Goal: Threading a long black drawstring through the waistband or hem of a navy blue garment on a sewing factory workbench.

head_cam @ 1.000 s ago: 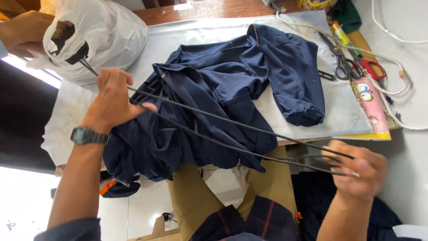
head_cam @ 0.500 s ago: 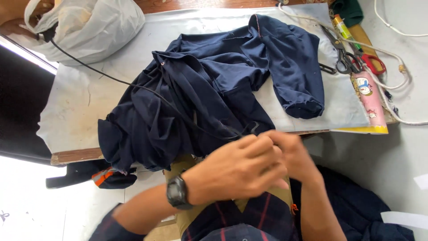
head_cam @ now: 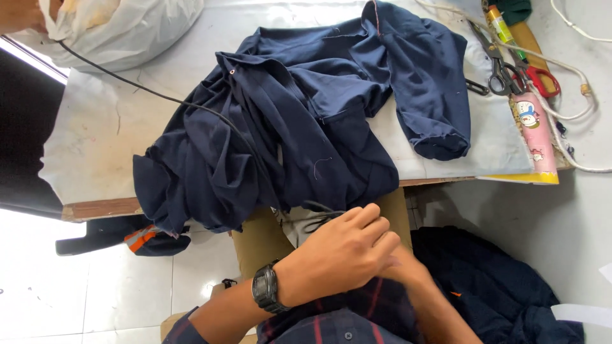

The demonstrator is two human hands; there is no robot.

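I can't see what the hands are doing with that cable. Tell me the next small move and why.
Probably part the hands and draw the black cable off the navy garment. The left hand covers the right hand over the lap, where the cable's end loops, and the cable lies across the cloth on the table.

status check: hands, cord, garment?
Left hand closed over right hand at the lap, fingers on the black cord. Cord runs up across the navy garment on the table. Scissors far right, clear.
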